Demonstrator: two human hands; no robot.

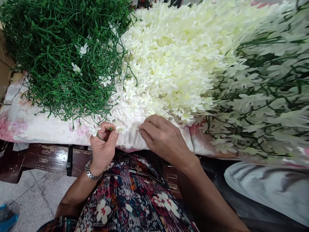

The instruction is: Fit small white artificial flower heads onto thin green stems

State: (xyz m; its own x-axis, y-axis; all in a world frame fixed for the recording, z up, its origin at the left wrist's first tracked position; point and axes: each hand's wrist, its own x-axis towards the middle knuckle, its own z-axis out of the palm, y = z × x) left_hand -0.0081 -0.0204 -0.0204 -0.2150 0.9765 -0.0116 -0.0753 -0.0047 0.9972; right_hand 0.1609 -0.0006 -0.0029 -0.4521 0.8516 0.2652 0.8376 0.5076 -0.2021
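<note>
My left hand (105, 141) pinches a green artificial flower stem (101, 138) near the table's front edge. A white blossom (94, 129) sits on one end of this stem, and another white blossom (121, 128) shows just beyond my thumb tip. To the right, my right hand (161, 135) has its thumb and forefinger pressed together, level with the left. Whatever is between those fingertips is too small to make out clearly. Behind the hands lie thin white stamen threads (122, 109) and a big heap of loose white petals (169, 61).
A mound of green plastic stems (62, 58) covers the back left. Assembled white flower sprays (260, 93) are piled on the right. The floral tablecloth (48, 129) hangs over the front edge. A light-coloured rounded object (265, 190) stands at lower right, and a blue item (8, 219) lies at lower left.
</note>
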